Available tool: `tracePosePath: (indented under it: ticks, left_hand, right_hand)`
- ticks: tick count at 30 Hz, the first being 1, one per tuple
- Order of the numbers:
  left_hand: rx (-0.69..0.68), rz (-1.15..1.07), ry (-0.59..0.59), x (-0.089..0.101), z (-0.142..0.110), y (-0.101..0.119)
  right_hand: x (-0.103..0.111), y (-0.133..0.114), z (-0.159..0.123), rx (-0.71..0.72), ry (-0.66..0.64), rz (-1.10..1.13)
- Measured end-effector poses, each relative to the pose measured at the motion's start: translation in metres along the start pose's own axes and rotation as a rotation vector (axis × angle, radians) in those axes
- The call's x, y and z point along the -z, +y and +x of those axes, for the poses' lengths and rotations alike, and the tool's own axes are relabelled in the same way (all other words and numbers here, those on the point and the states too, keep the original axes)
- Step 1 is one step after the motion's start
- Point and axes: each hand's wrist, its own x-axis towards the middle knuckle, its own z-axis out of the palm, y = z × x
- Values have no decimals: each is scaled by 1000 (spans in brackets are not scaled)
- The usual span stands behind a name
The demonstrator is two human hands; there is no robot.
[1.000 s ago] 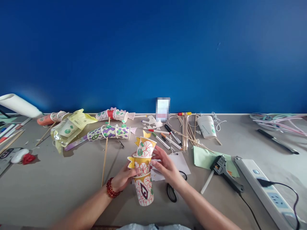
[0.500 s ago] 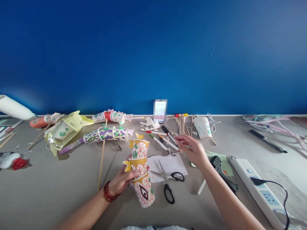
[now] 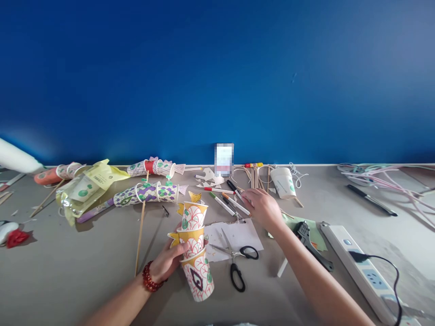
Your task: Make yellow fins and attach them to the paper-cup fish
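My left hand wraps round a fish made of paper cups, with red scale lines, a dark eye and yellow paper fins, held tilted above the table. Among the loose pens, my right hand has its fingers closed at the lower end of a black marker, partly hiding it. Beside it lie a red marker, a green marker and an orange marker. Black-handled scissors rest spread on white paper, to the right of the cup fish.
Other cup fish lie at the back left near a yellow plastic bag. A phone leans on the blue wall. Wooden sticks and white cups lie behind my right hand. A glue gun and power strip are at right.
My right hand has moved slightly left and further over the black marker, covering more of it. My left hand still holds the cup fish. The view has shifted a little.
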Motion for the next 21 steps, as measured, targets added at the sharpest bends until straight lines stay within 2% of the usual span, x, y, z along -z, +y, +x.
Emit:
tracePosePath:
  ticks: [4,9,14,21]
  left_hand:
    - [-7,-14,0,7,1,-1]
    - [-12,-22,-8,13,2,-2]
    - [4,-9,2,8,1,-1]
    - [-49,32,13,0,-1,2]
  right_hand:
    - [6,11,9,-51,-8,-76]
    - [7,10,15,-92,-162,-67]
    - [-8,-6,19,-58,-236,-87]
    - [-29,-20,31,-51,-286,-159]
